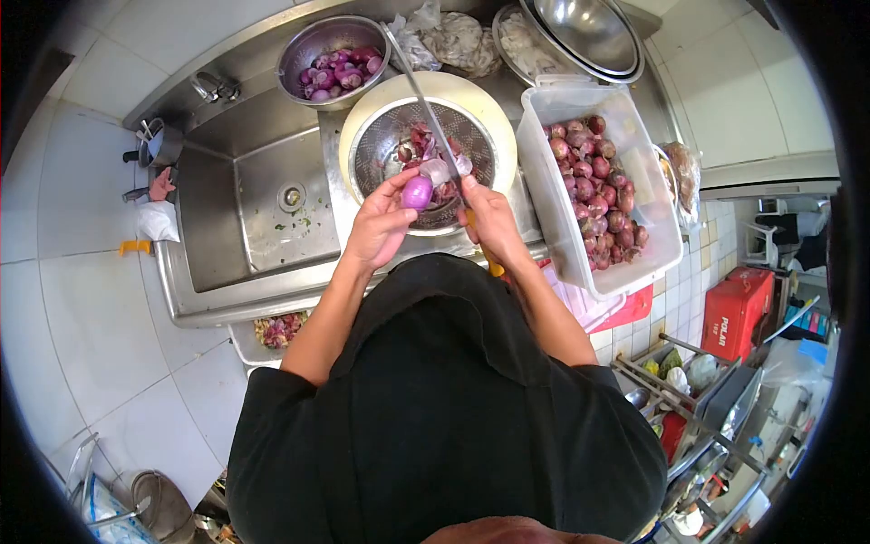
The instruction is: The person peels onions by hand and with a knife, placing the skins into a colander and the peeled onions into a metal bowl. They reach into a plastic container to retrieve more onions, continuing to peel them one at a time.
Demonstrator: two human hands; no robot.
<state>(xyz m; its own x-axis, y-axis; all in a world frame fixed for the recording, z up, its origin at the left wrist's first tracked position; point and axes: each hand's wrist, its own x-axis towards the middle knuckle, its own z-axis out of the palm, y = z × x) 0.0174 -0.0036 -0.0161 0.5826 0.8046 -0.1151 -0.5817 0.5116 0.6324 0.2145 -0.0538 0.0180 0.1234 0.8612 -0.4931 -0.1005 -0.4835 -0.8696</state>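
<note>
My left hand (379,225) is closed around a smooth purple onion (417,192), held between thumb and fingers. In my right hand (492,218) is a long knife (422,100); its yellow handle shows below the palm and its blade points up and to the left. Pale onion skin (436,170) sits beside the blade, just past the onion. Under both hands stands a perforated metal colander (365,145) with loose red onion peelings (419,143) inside. The colander rests on a round cream-coloured board or basin (352,118).
A steel sink basin (208,240) lies left, with a tap (216,88) behind. A bowl (288,68) of peeled onions stands at the back. To the right, a clear plastic bin (535,172) holds unpeeled red onions (594,190). Steel bowls (589,36) and plastic bags (453,43) line the back.
</note>
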